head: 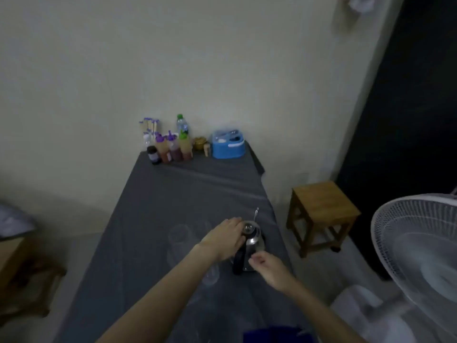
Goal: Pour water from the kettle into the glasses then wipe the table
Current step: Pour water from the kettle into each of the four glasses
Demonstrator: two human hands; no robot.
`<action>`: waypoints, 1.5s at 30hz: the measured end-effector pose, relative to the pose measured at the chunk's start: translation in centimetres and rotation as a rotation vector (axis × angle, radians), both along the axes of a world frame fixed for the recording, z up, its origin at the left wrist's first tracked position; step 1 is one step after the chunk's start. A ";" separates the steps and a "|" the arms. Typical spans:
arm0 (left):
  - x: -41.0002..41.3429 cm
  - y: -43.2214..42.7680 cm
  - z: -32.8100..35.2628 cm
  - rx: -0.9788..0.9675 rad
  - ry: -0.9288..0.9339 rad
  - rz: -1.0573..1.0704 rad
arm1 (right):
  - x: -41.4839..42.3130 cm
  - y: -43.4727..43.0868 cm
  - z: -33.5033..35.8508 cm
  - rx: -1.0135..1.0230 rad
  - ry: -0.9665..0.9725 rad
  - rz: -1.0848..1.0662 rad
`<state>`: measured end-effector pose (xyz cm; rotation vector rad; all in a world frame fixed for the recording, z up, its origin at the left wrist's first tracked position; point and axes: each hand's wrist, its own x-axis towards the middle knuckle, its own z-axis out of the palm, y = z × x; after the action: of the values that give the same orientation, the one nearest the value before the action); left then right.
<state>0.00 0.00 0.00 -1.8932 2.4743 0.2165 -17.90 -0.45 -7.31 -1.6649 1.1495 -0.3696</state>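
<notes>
A: What could go wrong here?

B: Start at the left. The glasses (181, 235) are clear and faint against the dark table (158, 194), just left of the kettle (251, 246), and one stands right under the left forearm. A careless sweep of that arm could knock it over.

A: And the hands?

B: The left hand (226, 240) is curled over the kettle's top and holds it there. If the top comes loose during a tilt, water could spill past the spout onto the table. The right hand (268, 264) is narrow, fingers bent, just beside the black handle. I cannot tell whether it grips the handle yet. A lift on a weak hold could let the kettle swing or drop.

A: What can't you make out?

B: How many glasses there are, since the dim light and blur swallow their rims. The left hand hides much of the kettle's top, and the water level is not visible. At the near edge something blue (269, 335), maybe a wiping cloth, is cut off by the frame.
</notes>
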 end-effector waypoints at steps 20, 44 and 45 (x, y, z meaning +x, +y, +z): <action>-3.7 0.0 -5.7 -0.014 -0.056 0.031 | -1.3 0.2 -3.6 0.199 -0.241 -0.037; -7.9 2.4 -5.1 -0.025 -0.033 0.099 | -4.5 -2.8 -3.9 0.329 -0.472 -0.704; -7.7 2.6 -4.8 -0.038 -0.025 0.097 | -4.3 -2.8 -3.5 0.321 -0.474 -0.701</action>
<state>-7.69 2.61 -4.79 -2.0204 2.3901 0.1484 -22.19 -3.26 -10.84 -0.7923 1.3079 -0.9113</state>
